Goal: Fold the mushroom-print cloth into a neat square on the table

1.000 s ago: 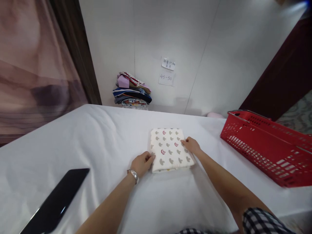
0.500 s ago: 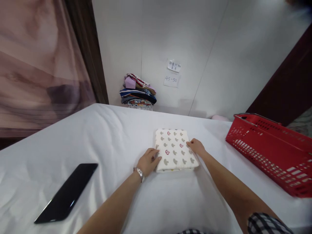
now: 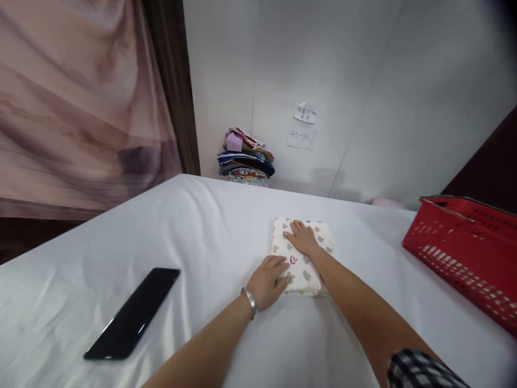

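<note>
A folded white cloth (image 3: 307,277) printed with grey and red mushroom-like shapes lies as a flat pad on the white-covered table (image 3: 218,237). My right hand (image 3: 302,238) rests spread on top of it, palm down and fingers apart, hiding part of the print. At the cloth's near left edge is my left hand (image 3: 269,283), a bracelet at its wrist. Its fingers are apart, with the fingertips touching the cloth's top and side. Neither hand grips the cloth.
To the left lies a glossy black flat object (image 3: 133,313). A red plastic basket (image 3: 464,248) with a metal handle stands at the right. Beyond the far edge, a stack of folded clothes (image 3: 246,156) sits against the wall, near paper notes (image 3: 301,136). A pink curtain (image 3: 89,108) hangs at left.
My right hand has moved from the cloth's right edge onto its top and flattened out. My left hand stays at the left edge. The whole view has shifted, with things appearing further right.
</note>
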Motion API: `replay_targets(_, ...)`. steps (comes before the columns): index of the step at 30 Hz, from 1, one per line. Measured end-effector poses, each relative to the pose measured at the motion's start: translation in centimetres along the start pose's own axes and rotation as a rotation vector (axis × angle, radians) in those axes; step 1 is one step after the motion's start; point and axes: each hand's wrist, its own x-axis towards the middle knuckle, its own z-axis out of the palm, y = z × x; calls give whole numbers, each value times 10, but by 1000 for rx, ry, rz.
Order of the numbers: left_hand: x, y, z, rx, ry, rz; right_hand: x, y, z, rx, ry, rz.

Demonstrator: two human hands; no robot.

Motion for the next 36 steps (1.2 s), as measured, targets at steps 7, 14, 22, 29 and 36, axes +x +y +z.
replay_targets(7, 1, 1, 0, -17, -10, -23, 6, 5, 8, 10, -40, 38)
replay_targets(14, 0, -1, 1, -27, -17, -33, -2, 28, -6, 10, -19, 60)
replay_targets(22, 2, -2, 5, -15, -48, -42, -16, 60, -6, -16, -1, 146)
replay_targets(29, 4, -2, 6, -37, -58, -72, -57, 47, -15, 33, -15, 96)
replay_targets(36, 3, -4, 3, -75, 75, -204, -94, 47, -14, 90, 1, 11)
